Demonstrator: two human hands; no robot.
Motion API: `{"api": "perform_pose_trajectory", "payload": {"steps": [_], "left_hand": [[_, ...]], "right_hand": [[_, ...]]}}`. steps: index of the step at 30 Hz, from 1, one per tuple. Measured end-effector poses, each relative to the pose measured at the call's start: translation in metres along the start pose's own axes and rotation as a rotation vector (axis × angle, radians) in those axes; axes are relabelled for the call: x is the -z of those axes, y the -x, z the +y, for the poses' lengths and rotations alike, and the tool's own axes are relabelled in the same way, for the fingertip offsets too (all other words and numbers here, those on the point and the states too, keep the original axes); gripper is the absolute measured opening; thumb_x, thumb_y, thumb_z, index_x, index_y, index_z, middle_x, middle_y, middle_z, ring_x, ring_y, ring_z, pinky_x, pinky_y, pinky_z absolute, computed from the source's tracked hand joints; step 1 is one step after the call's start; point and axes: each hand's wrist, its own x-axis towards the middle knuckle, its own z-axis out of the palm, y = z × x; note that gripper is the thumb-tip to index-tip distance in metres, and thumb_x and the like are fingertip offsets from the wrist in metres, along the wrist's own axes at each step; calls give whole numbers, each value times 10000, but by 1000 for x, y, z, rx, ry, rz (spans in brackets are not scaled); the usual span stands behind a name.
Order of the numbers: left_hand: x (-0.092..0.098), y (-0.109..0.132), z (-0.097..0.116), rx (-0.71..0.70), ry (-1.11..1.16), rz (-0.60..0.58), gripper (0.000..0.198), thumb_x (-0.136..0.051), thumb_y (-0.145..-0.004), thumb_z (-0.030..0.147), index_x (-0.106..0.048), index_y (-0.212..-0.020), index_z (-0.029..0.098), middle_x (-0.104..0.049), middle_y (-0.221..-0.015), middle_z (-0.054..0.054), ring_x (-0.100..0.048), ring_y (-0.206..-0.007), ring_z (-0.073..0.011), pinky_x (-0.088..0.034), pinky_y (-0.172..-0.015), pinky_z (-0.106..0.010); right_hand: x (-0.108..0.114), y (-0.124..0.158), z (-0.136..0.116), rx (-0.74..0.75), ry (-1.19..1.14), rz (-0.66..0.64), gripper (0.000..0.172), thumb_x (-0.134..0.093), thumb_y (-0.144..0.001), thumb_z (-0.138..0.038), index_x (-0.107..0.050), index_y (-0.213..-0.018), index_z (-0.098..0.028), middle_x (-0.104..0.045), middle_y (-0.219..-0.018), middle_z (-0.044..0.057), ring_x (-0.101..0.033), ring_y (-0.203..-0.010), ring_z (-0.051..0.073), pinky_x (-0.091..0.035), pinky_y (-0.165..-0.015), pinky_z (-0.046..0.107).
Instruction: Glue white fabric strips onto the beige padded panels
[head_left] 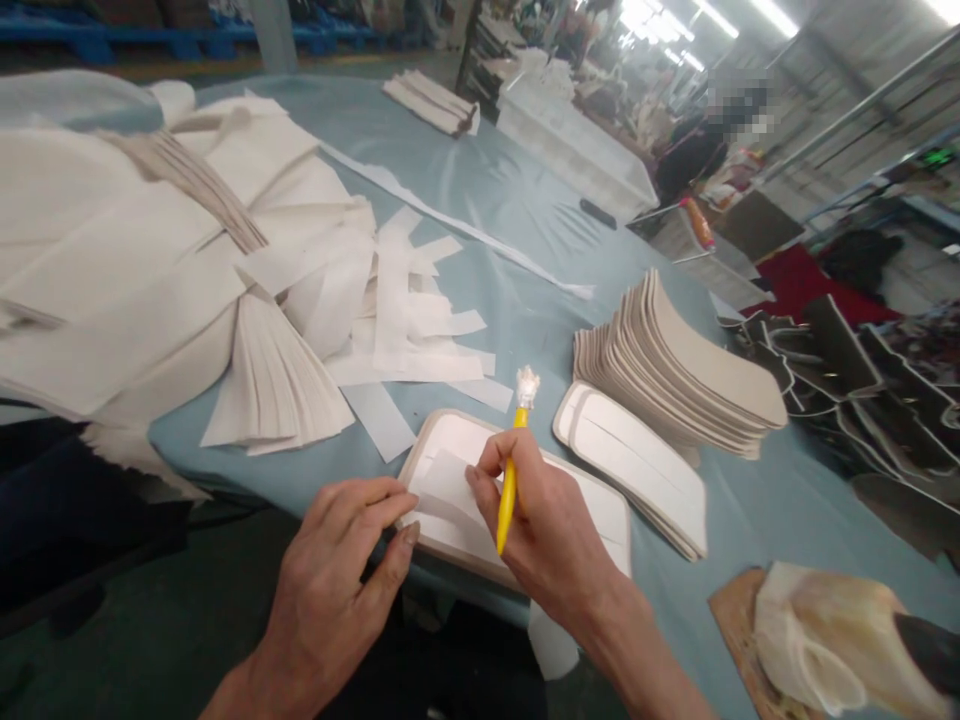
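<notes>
A flat rounded panel [604, 503], white-faced with a beige rim, lies at the table's near edge. My left hand [337, 570] is closed at its left end, fingertips and thumb at the rim. Between the fingers of my right hand [540, 510] is a yellow-handled brush [508, 500], its whitish, clotted bristles pointing up and away. The right thumb and index fingertip also meet over a translucent white strip [450, 482] lying on the panel. Part of the panel is hidden under the right hand and wrist.
Loose white strips [394, 300] and large stacks of cream sheets [112, 230] cover the left. To the right stand white-faced panels [637, 460], a curved beige stack [675, 360] and a cloudy plastic container [817, 620]. A clear bin [577, 140] sits at the back.
</notes>
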Motion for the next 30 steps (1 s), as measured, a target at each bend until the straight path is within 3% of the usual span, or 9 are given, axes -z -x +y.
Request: {"api": "perform_pose_trajectory", "payload": {"steps": [7,16,24,30], "left_hand": [[-7,-2,-4,1,32,-13,163,-627,-952,88,-650,-1092,169,-716,-1076,-67,-629,-1014,-194,-510,-963,-343],[-8,0,-5,33,92,-19,183,-625,-943,52,-645,-1090,159,-721,-1076,-70,-622,-1031,-184,-506,-986,-349],[-7,-1,-6,38,30,8,159,-650,-928,77,-659,-1049,180,-753,-1039,-58,-654,-988,-205,-510,-926,-374],[-7,1,-7,44,59,-3,181,-657,-916,50,-656,-1055,166,-743,-1052,-72,-636,-1009,-201,-506,-956,-375]], "right_hand": [[-14,-8,4,106,216,44,90,-475,-934,-174,-448,-904,-255,-571,-642,-64,-563,-496,157,-302,-537,252],[-19,-15,2,-17,327,-15,5,-487,-963,-244,-488,-968,-246,-615,-651,-49,-601,-511,183,-286,-539,259],[-15,-22,-3,-65,307,-125,43,-510,-950,-249,-503,-990,-239,-616,-628,-44,-636,-557,202,-303,-553,257],[-18,-22,-3,-59,383,-136,78,-511,-954,-235,-518,-1032,-235,-667,-658,-22,-674,-599,218,-285,-558,264]]}}
